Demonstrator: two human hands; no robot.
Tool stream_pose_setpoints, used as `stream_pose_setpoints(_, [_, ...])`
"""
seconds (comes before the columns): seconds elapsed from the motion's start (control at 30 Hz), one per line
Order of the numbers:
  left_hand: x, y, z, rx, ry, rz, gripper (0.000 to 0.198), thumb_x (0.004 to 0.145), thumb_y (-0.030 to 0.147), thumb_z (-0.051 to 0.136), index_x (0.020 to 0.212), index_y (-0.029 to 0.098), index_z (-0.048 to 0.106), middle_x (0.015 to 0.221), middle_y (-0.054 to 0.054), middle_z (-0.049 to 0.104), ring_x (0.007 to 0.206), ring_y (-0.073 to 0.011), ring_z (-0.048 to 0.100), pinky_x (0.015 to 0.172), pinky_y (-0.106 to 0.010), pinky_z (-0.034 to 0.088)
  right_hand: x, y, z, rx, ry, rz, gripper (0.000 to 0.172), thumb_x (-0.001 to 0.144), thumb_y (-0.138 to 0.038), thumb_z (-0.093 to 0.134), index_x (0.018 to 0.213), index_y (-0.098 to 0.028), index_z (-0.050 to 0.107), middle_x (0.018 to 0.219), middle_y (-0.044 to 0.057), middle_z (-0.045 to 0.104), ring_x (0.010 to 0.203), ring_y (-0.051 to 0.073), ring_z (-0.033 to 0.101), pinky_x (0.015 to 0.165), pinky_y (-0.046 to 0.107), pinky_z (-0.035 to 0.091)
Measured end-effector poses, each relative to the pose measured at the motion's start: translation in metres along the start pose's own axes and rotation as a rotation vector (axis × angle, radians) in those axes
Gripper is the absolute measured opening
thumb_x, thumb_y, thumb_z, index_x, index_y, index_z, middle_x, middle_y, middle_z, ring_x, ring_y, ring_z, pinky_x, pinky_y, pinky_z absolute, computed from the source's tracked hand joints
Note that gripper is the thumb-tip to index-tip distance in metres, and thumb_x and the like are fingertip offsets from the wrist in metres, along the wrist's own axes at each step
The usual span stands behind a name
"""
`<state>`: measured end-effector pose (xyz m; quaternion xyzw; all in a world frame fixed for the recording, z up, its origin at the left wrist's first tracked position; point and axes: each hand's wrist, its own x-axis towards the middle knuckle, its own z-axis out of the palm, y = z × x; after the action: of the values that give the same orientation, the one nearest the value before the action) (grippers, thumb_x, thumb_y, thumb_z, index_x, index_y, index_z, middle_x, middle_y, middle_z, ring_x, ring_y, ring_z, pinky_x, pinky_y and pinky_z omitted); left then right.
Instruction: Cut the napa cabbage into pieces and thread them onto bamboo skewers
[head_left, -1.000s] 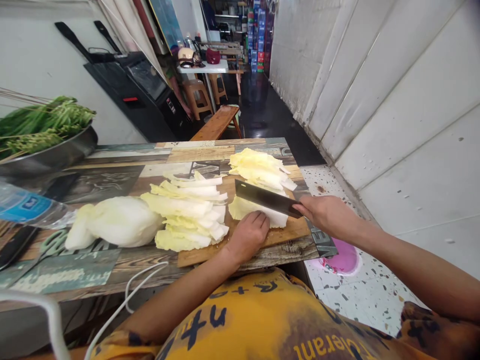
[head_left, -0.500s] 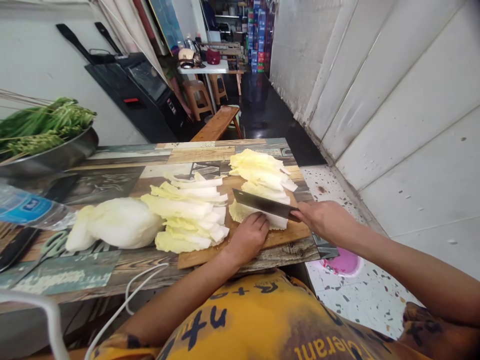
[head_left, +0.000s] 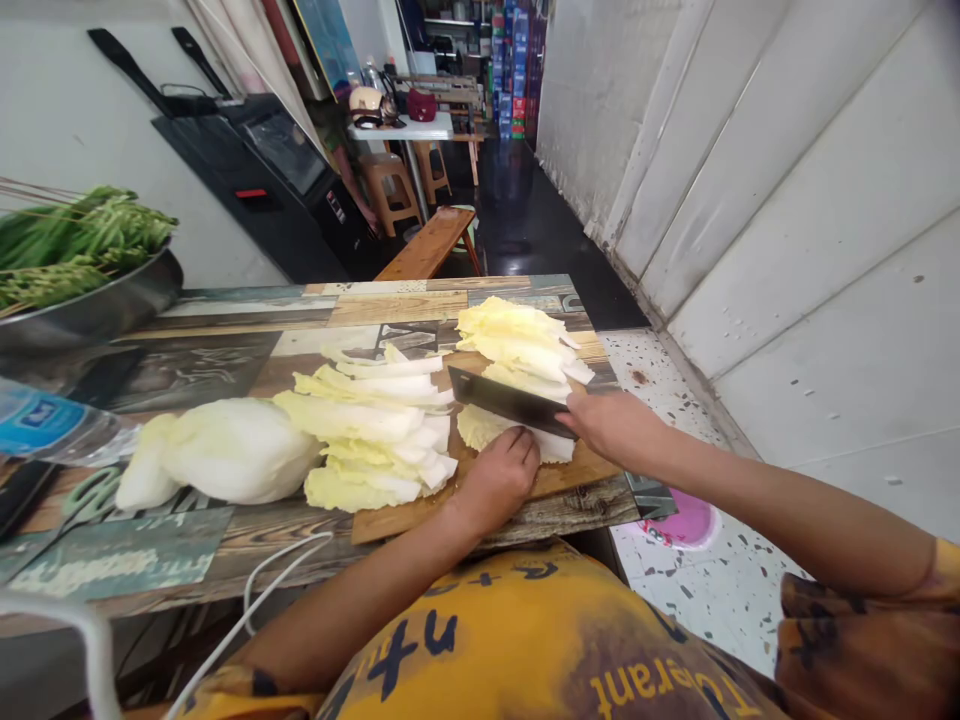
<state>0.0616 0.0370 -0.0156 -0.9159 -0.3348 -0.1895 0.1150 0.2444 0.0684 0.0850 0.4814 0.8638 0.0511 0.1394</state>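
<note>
In my right hand point(head_left: 611, 430) is the handle of a dark cleaver point(head_left: 510, 402); its blade lies across the back of a pale napa cabbage leaf point(head_left: 480, 425) on the wooden cutting board point(head_left: 401, 522). My left hand point(head_left: 504, 470) presses that leaf down, fingers curled close in front of the blade. Beyond the cleaver, several yellow-white leaves point(head_left: 517, 335) lie stacked toward the board's far side. Left of my left hand is a row of long cabbage leaves point(head_left: 375, 430), their white stems pointing right. A whole peeled cabbage point(head_left: 236, 450) rests farther left.
Scissors with green handles point(head_left: 90, 492), a water bottle point(head_left: 52, 420) and a metal bowl of skewered greens point(head_left: 97, 290) sit at the table's left. A white cable point(head_left: 285, 560) hangs by the front edge. A pink basin point(head_left: 686, 520) is on the floor right of the table.
The cleaver has shifted left and slightly back over the leaf with my right hand. My left hand keeps its place on the leaf. The view has turned slightly.
</note>
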Motion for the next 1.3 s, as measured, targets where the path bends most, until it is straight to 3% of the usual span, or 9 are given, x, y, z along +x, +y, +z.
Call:
stream_pose_setpoints(0.2, [-0.001, -0.001, 0.0, -0.008, 0.042, -0.029, 0.021, 0.086, 0.011, 0.049, 0.098, 0.002, 0.064, 0.099, -0.018, 0.065, 0.095, -0.0255, 0.058, 0.093, -0.039, 0.048, -0.019, 0.013, 0.007, -0.011, -0.006, 0.007, 0.038, 0.099, -0.04, 0.031, 0.099, -0.012, 0.056, 0.072, 0.011, 0.07, 0.062, 0.022, 0.067, 0.048, 0.027, 0.031])
stream_pose_setpoints(0.37, [0.006, -0.008, -0.008, -0.067, -0.094, 0.004, 0.021, 0.088, 0.01, 0.046, 0.102, 0.006, 0.061, 0.099, -0.014, 0.063, 0.096, -0.0241, 0.056, 0.089, -0.037, 0.049, -0.043, 0.037, 0.014, -0.022, -0.002, 0.062, 0.038, 0.098, -0.042, 0.033, 0.091, -0.014, 0.059, 0.072, 0.009, 0.07, 0.064, 0.021, 0.066, 0.051, 0.026, 0.028])
stream_pose_setpoints(0.6, [0.017, -0.02, -0.025, -0.113, -0.32, 0.057, 0.02, 0.091, 0.023, 0.047, 0.099, 0.01, 0.059, 0.098, -0.012, 0.06, 0.094, -0.0236, 0.054, 0.084, -0.036, 0.047, -0.001, 0.043, 0.011, -0.03, 0.12, 0.039, 0.044, 0.097, -0.047, 0.031, 0.096, -0.015, 0.062, 0.082, 0.01, 0.071, 0.072, 0.02, 0.066, 0.056, 0.026, 0.031])
stream_pose_setpoints(0.77, [0.013, -0.017, -0.033, -0.051, -0.293, 0.064, 0.018, 0.09, 0.014, 0.044, 0.103, 0.012, 0.056, 0.101, -0.012, 0.058, 0.098, -0.0229, 0.053, 0.084, -0.034, 0.046, 0.037, 0.046, 0.01, -0.031, 0.176, 0.066, 0.043, 0.097, -0.046, 0.033, 0.097, -0.013, 0.062, 0.085, 0.013, 0.071, 0.073, 0.021, 0.066, 0.057, 0.026, 0.032])
stream_pose_setpoints(0.9, [0.016, -0.016, -0.034, 0.035, -0.292, -0.003, 0.021, 0.09, 0.016, 0.044, 0.108, 0.016, 0.055, 0.101, -0.012, 0.058, 0.098, -0.0247, 0.054, 0.078, -0.036, 0.046, 0.043, 0.041, 0.013, -0.013, 0.213, 0.078, 0.044, 0.097, -0.047, 0.033, 0.095, -0.014, 0.062, 0.083, 0.012, 0.071, 0.073, 0.02, 0.066, 0.058, 0.026, 0.032])
stream_pose_setpoints(1.0, [0.022, -0.018, -0.029, 0.082, -0.272, -0.033, 0.023, 0.09, 0.016, 0.045, 0.112, 0.016, 0.053, 0.097, -0.011, 0.061, 0.09, -0.0254, 0.057, 0.07, -0.036, 0.045, 0.034, 0.033, 0.015, 0.001, 0.256, 0.087, 0.044, 0.097, -0.047, 0.033, 0.089, -0.015, 0.062, 0.08, 0.01, 0.071, 0.07, 0.019, 0.065, 0.056, 0.026, 0.032])
stream_pose_setpoints(1.13, [0.03, -0.021, -0.024, 0.086, -0.223, -0.019, 0.015, 0.09, 0.016, 0.045, 0.095, 0.011, 0.059, 0.084, -0.012, 0.064, 0.078, -0.0243, 0.058, 0.067, -0.036, 0.043, 0.013, 0.03, 0.018, 0.017, 0.352, 0.098, 0.046, 0.098, -0.044, 0.027, 0.082, -0.017, 0.061, 0.068, 0.007, 0.068, 0.061, 0.019, 0.064, 0.052, 0.027, 0.031])
stream_pose_setpoints(1.2, [0.033, -0.022, -0.031, 0.072, -0.184, -0.012, 0.013, 0.089, 0.015, 0.047, 0.089, 0.012, 0.059, 0.079, -0.011, 0.064, 0.075, -0.0231, 0.059, 0.066, -0.035, 0.042, 0.001, 0.033, 0.022, 0.094, 0.457, 0.132, 0.048, 0.097, -0.046, 0.025, 0.08, -0.018, 0.06, 0.062, 0.007, 0.066, 0.055, 0.02, 0.062, 0.05, 0.027, 0.032])
stream_pose_setpoints(1.3, [0.033, -0.029, -0.063, 0.067, -0.095, -0.025, 0.012, 0.088, 0.016, 0.049, 0.094, 0.014, 0.059, 0.081, -0.008, 0.065, 0.078, -0.0226, 0.059, 0.068, -0.034, 0.041, -0.016, 0.04, 0.03, 0.233, 0.567, 0.157, 0.045, 0.095, -0.05, 0.029, 0.073, -0.022, 0.057, 0.055, 0.005, 0.061, 0.05, 0.022, 0.059, 0.048, 0.029, 0.034])
